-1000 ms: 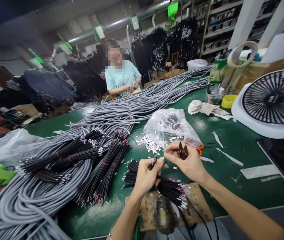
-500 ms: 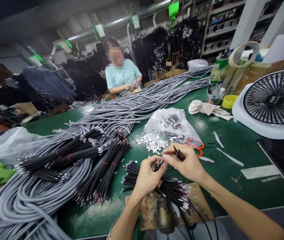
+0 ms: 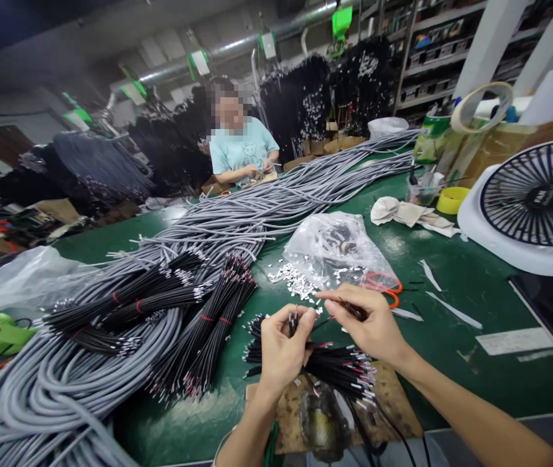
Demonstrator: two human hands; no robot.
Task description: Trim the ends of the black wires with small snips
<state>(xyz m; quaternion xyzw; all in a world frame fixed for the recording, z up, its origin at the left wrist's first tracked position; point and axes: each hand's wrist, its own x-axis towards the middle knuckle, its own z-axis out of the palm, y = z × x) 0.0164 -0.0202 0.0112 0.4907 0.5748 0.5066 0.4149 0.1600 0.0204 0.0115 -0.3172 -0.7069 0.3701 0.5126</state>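
Observation:
My left hand [image 3: 281,347] is closed in a pinch on the ends of a thin black wire [image 3: 292,319], held upright over the green table [image 3: 451,285]. My right hand [image 3: 371,324] is closed round a small dark cutter [image 3: 351,310], its fingertips almost touching the left hand's. Under both hands lies a bundle of short black wires [image 3: 339,371] with red and white tips, partly on a brown board [image 3: 393,395]. Small silver terminals [image 3: 293,280] are scattered just beyond my hands.
Thick grey cables [image 3: 111,363] and tied black wire bundles [image 3: 208,324] fill the left half. A clear plastic bag [image 3: 337,250], orange-handled scissors [image 3: 388,288] and a white fan [image 3: 533,207] lie to the right. Another person [image 3: 242,149] sits at the far side.
My right hand turned the cutter from upright and showing to lying low in the fingers. My left hand raised the wire end slightly. Both hands stayed close together.

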